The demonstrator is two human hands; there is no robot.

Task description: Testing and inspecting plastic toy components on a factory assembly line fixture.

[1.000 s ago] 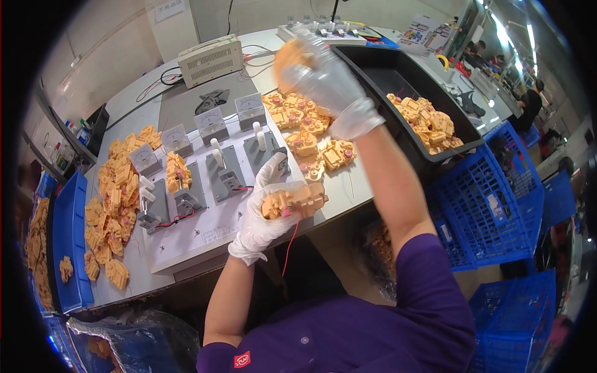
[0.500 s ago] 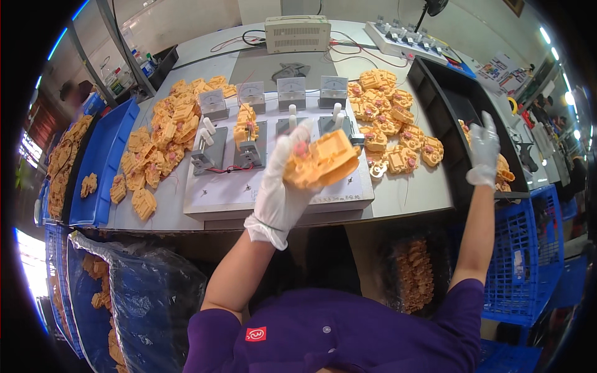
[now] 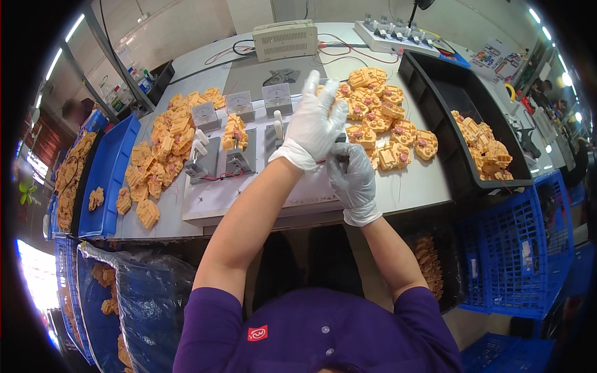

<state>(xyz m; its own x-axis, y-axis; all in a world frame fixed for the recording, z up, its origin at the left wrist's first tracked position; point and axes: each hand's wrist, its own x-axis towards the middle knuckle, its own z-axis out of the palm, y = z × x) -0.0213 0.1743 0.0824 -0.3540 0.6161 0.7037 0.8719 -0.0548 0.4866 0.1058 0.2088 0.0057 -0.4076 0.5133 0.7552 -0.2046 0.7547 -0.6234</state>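
Observation:
My left hand (image 3: pixel 316 127), in a white glove, is over the right end of the white test board (image 3: pixel 217 202). Its fingers stretch out and it covers the rightmost fixture; whatever lies beneath the palm is hidden. Close below and to the right, my gloved right hand (image 3: pixel 352 180) has its fingers curled together at that fixture's near side. What they grip, if anything, does not show. A yellow plastic housing (image 3: pixel 235 132) sits in another fixture (image 3: pixel 241 160) to the left. Behind the fixtures stand small panel meters (image 3: pixel 277 99).
Yellow housings are heaped left (image 3: pixel 165 146) and right (image 3: pixel 392 133) of the board. A black bin (image 3: pixel 435 118) at right holds more; a blue tray (image 3: pixel 109 180) stands at left. A beige power unit (image 3: pixel 285 40) and a switch box (image 3: pixel 398 40) are at the back.
My right hand has come from the black bin to the board's right fixture. My left hand has moved up and right over it; the housing it held is out of sight. More housings show in the bin.

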